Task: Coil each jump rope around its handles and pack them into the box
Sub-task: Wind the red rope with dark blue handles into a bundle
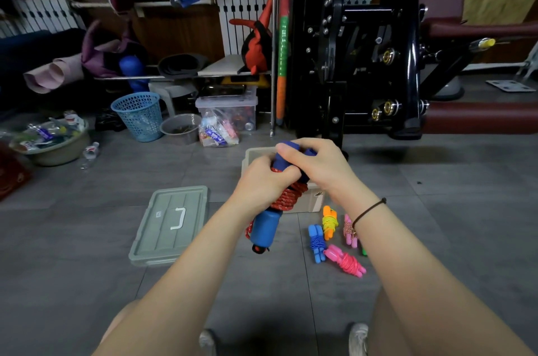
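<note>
On the grey tiled floor [87,239] ahead of you, a black steel exercise machine [364,64] with dark red pads stands along the far edge, beside a cluttered rack. Nearer, a grey-green plastic lid [168,224] with a white handle lies flat, left of centre. Just right of it sits the beige plastic box [305,204], open and largely hidden behind your hands. A blue mesh wastebasket [139,117] stands further back on the left.

Your forearms reach forward and meet above the box. Your left hand [262,181] is curled round the middle of the blue-handled jump rope [265,227], over its red cord windings. Your right hand [317,163] grips the handles' upper ends from above.

By the box's near right corner lie smaller coiled bundles: a pink rope [346,262], a blue rope [316,242], an orange-handled yellow rope [329,221] and a pink-and-white rope [348,230].
</note>
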The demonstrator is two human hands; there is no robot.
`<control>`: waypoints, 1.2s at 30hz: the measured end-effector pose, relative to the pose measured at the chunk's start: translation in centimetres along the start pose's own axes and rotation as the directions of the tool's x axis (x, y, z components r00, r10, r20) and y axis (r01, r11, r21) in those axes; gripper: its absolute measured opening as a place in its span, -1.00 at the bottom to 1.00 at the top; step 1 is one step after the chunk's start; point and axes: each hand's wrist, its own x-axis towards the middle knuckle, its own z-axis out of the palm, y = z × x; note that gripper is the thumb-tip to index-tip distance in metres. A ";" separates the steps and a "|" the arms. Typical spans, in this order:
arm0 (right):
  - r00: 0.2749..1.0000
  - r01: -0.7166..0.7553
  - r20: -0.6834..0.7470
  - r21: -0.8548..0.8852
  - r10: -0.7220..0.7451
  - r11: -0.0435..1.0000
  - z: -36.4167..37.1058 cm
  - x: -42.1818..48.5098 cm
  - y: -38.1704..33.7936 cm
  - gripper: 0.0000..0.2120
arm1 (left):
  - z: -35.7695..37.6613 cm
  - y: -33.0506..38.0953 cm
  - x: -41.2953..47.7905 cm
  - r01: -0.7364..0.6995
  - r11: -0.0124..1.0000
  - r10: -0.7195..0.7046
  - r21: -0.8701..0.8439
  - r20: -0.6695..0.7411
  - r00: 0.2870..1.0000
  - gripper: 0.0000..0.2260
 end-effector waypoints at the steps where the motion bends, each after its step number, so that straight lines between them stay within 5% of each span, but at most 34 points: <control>1: 1.000 -0.007 -0.004 -0.100 0.007 0.995 -0.2 0.2 0.3 -0.80 | 0.0 -0.1 0.1 -0.009 0.999 0.009 0.053 0.005 1.000 -0.65; 4: 0.992 -0.048 -0.126 -0.188 0.024 0.981 -0.6 0.7 1.1 -0.65 | 0.1 -0.4 0.2 -0.055 0.990 0.053 0.130 0.025 0.998 -0.58; 7: 0.975 -0.095 -0.204 -0.011 0.090 0.995 -1.2 0.9 1.1 -0.68 | -0.6 -0.6 0.6 -0.025 1.000 0.023 0.015 0.117 0.993 -0.51; 10: 0.959 -0.138 -0.232 0.125 0.164 0.983 -1.9 1.1 1.1 -0.66 | -1.7 -0.5 0.9 0.047 0.991 -0.028 -0.127 0.148 0.989 -0.61; 16: 0.961 -0.097 -0.248 0.122 0.125 0.988 -0.9 1.1 1.0 -0.78 | -1.5 0.0 0.5 0.063 0.959 -0.031 -0.275 0.120 0.992 -0.81; 20: 0.952 0.004 -0.305 -0.083 -0.030 0.997 -1.1 0.9 1.2 -0.81 | -2.5 -0.2 0.5 0.030 0.979 0.018 -0.202 0.231 0.973 -0.70; 25: 0.937 0.019 -0.325 -0.309 -0.125 0.951 0.0 0.6 2.3 -0.73 | -1.9 -1.7 1.1 -0.164 0.973 0.127 0.161 0.222 0.967 -0.63; 31: 0.895 -0.126 -0.417 0.105 0.159 0.986 -2.0 1.6 2.8 -0.64 | -3.5 -2.5 1.7 -0.186 0.980 0.167 0.077 0.209 0.964 -0.47; 36: 0.823 -0.266 -0.337 0.483 0.457 0.834 -4.3 2.0 4.5 -0.68 | -4.8 -3.2 1.6 -0.035 0.977 0.052 -0.212 0.072 0.996 -0.57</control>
